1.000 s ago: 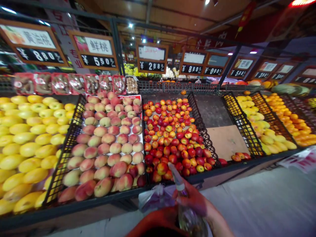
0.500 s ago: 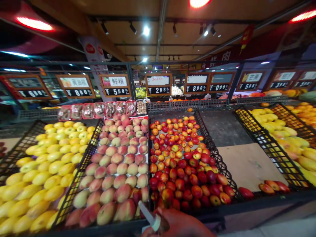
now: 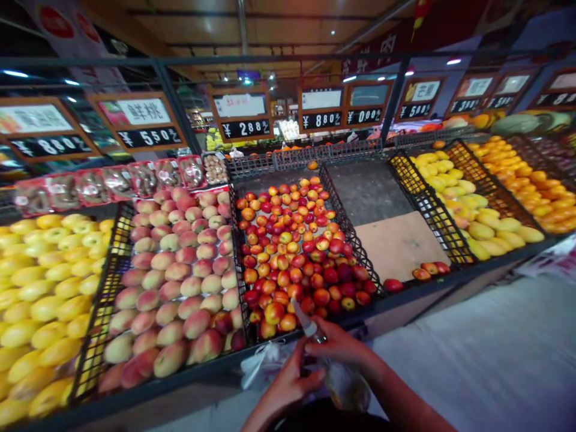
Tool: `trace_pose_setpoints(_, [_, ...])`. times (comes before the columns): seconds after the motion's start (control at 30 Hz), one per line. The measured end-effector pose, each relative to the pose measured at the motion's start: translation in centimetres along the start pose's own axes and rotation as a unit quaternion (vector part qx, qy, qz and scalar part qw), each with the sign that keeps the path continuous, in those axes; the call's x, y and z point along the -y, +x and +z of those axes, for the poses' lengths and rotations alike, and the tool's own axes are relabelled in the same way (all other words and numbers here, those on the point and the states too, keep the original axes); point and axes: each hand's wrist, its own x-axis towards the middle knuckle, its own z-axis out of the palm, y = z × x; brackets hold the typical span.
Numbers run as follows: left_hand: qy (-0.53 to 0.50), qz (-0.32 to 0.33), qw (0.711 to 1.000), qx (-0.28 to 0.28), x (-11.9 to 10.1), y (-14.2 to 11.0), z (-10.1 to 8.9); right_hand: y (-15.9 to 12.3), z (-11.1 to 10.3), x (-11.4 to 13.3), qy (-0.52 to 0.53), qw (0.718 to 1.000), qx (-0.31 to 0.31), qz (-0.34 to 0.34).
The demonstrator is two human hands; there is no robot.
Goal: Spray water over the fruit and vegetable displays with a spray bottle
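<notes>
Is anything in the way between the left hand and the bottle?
Nothing visible: the left hand is close beside the bottle, which the right hand grips near its neck. The white bag is beyond the left hand, not between them.

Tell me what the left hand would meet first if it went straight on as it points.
Most likely the clear bottle in the right hand: the left hand points up and inward toward it, very close or perhaps touching; depth leaves that unclear.
</notes>
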Motion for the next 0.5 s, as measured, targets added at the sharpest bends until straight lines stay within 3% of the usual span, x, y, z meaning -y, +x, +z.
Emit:
trace_pose_setpoints(0.17, [0.028,0.076,0.990,0.119,-2.5,4.7,3.3,-4.3,-4.0,-0.7,-0.011,0.988,-0.157,0.001])
trace_pose_setpoints(0.27, [0.059,0.078,0.980,0.174,-3.0,7.3,5.3,-6.8,-5.9,-0.8,0.028,0.973,-0.230,0.008])
trace_pose_setpoints(0.4, [0.059,0.094,0.971,0.212,-3.6,9.7,7.5,-9.3,-7.4,-0.2,0.092,0.946,-0.310,0.024])
trace_pose_setpoints(0.5, [0.046,0.112,0.970,0.210,-3.9,10.6,8.3,-9.8,-8.1,0.1,0.106,0.931,-0.349,0.021])
